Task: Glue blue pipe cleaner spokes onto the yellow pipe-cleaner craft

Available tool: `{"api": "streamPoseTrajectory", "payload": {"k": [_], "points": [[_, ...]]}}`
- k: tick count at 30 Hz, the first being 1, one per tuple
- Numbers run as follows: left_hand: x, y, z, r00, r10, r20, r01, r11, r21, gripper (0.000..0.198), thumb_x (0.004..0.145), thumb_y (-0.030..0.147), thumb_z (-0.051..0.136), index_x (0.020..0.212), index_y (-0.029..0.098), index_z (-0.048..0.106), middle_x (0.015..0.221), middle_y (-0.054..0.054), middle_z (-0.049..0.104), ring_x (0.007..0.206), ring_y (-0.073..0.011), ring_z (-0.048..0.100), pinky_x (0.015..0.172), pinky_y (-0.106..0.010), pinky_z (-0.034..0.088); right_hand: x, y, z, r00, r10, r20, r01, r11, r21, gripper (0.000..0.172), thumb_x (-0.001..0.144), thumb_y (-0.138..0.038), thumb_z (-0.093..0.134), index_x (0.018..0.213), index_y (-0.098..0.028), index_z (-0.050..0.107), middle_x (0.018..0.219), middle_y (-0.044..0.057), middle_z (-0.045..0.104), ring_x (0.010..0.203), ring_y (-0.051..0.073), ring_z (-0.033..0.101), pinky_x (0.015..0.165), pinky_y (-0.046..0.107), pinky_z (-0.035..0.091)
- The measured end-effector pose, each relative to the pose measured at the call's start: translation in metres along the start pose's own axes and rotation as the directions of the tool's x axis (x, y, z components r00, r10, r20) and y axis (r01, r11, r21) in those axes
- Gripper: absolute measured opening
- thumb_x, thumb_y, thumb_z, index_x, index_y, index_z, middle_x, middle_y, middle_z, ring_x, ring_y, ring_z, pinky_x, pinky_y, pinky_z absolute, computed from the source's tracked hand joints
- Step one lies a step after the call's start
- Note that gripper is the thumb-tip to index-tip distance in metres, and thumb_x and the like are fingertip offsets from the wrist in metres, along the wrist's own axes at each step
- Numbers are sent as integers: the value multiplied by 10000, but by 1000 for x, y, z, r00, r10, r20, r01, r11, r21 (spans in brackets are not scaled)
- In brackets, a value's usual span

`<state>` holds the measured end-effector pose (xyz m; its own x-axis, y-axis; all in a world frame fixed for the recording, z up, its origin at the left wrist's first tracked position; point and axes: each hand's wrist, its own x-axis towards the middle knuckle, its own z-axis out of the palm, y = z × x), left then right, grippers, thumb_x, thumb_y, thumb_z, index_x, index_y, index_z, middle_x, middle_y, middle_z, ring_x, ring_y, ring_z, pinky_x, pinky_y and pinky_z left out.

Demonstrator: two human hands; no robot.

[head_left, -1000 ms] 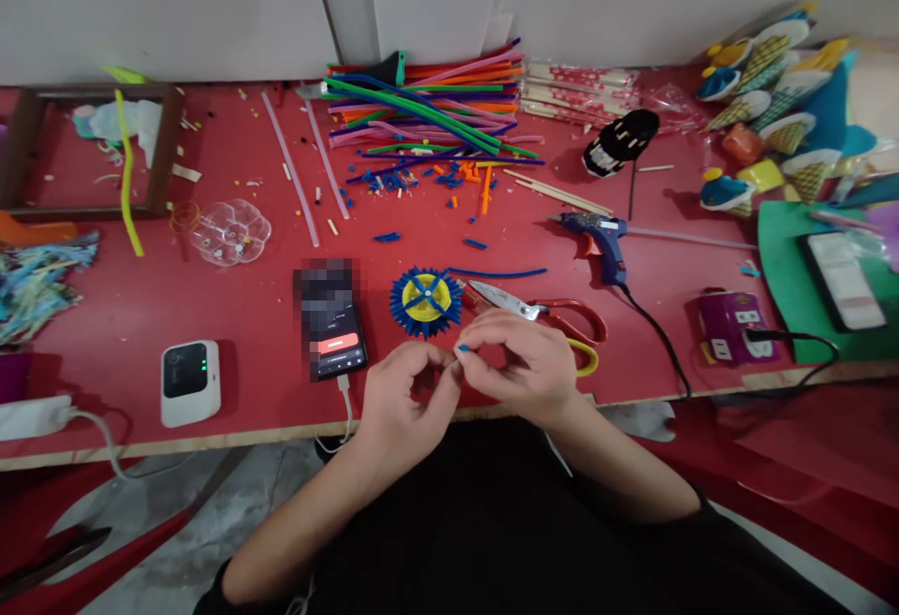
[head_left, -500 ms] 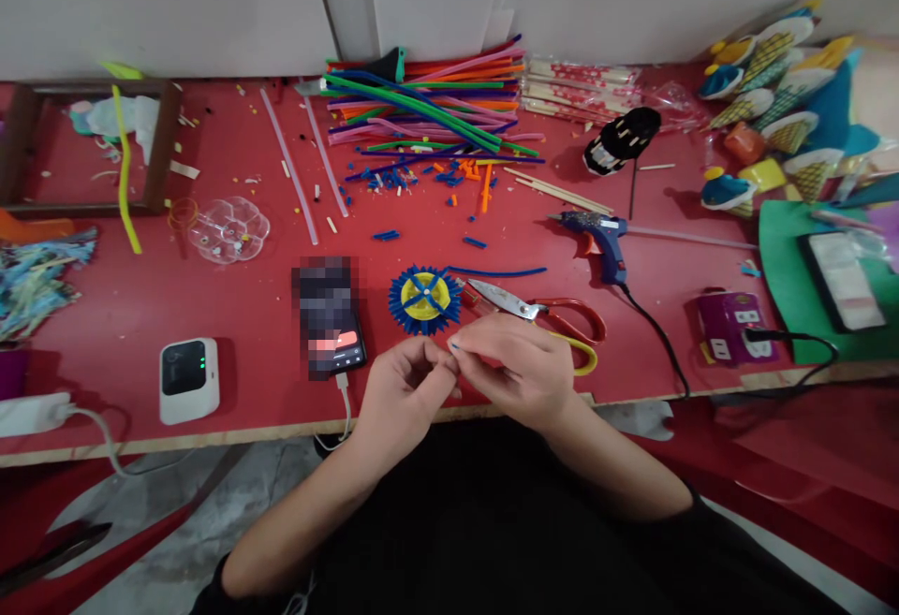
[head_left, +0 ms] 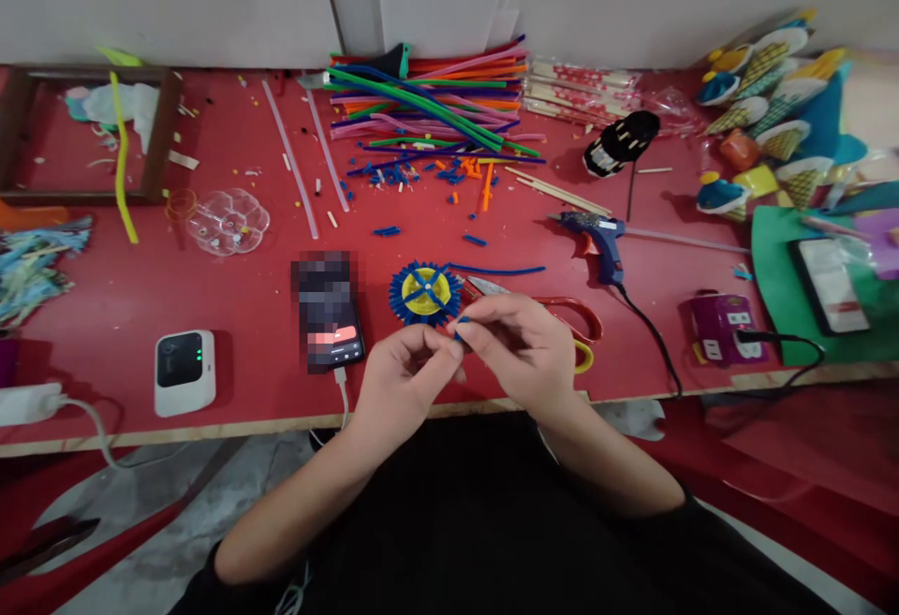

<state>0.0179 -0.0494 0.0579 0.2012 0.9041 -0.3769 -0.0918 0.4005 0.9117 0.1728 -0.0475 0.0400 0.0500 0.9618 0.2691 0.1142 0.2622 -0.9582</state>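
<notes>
A small blue pipe cleaner piece [head_left: 462, 322] is pinched between the fingertips of both hands, above the table's front edge. My left hand [head_left: 409, 373] is closed on its lower end, my right hand [head_left: 525, 345] on its upper end; the fingers cover most of it. Just beyond my fingertips lies a round wheel [head_left: 425, 290] with a yellow centre, blue cross spokes and a blue fringed rim. Scissors [head_left: 572, 315] with red and yellow handles lie partly under my right hand. A longer blue pipe cleaner [head_left: 498, 270] stretches right from the wheel.
Bundled coloured pipe cleaners [head_left: 428, 95] lie at the back, with blue and orange snippets [head_left: 400, 172] before them. A glue gun [head_left: 596, 239] with its cord is to the right. On the left are a phone [head_left: 329, 311], a white device [head_left: 184, 373] and a clear palette [head_left: 228, 222].
My right fingers have shifted slightly up and away from the left fingertips. More of the blue piece now shows between them. The camera view has moved a little.
</notes>
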Motion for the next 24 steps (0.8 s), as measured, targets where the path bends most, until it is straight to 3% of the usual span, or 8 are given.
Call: {"api": "streamPoseTrajectory", "payload": {"k": [5,9,11,13,15,19,24], "points": [[-2,6,-18,973,216,-74,-188,941,280,183,951,331,665,842,214,754,744,-7,773,674,-128,689,588,-210,505,14,7,-8,994,109,-20,-108,993,42,97,858,-174,799,925,-235,765,823,-11,823,699,124,775,629,209,626],[10,18,-43,920,369,-133,-253,818,517,168,993,346,641,1004,233,764,902,-21,798,731,-150,696,668,-260,545,39,18,-18,989,45,141,-36,997,-63,15,890,-215,757,891,-209,770,862,27,809,766,144,756,652,252,601],[23,25,-54,883,469,-9,-341,654,675,192,982,331,661,1121,247,764,1087,-47,807,933,-199,734,861,-326,579,50,22,-21,969,-7,247,32,995,-99,42,909,-215,730,898,-200,768,885,37,802,790,145,741,690,269,589],[37,32,-62,841,507,188,-462,493,737,250,984,322,660,1206,247,747,1263,-73,786,1213,-266,698,1102,-439,515,58,23,-22,943,-42,330,82,991,-109,66,930,-203,703,910,-197,766,879,33,801,769,136,729,695,269,575],[48,36,-66,811,479,335,-548,422,722,275,1014,320,615,1246,242,739,1353,-84,757,1291,-275,674,1157,-474,482,62,23,-22,922,-80,379,130,985,-110,81,942,-188,690,923,-198,768,874,28,804,762,130,729,708,266,573],[58,38,-64,799,413,437,-594,426,682,268,1034,309,573,1214,227,753,1263,-76,799,1211,-253,726,1086,-417,541,66,27,-21,892,-198,406,258,961,-97,86,955,-187,697,928,-220,771,866,18,803,798,144,730,765,293,581],[56,32,-61,845,390,366,-526,487,697,297,1029,326,570,1258,216,724,1237,-85,800,1144,-247,748,1058,-392,555,69,38,-20,858,-311,409,368,928,-65,76,950,-259,735,894,-254,785,895,20,768,849,165,713,839,353,577]]}}
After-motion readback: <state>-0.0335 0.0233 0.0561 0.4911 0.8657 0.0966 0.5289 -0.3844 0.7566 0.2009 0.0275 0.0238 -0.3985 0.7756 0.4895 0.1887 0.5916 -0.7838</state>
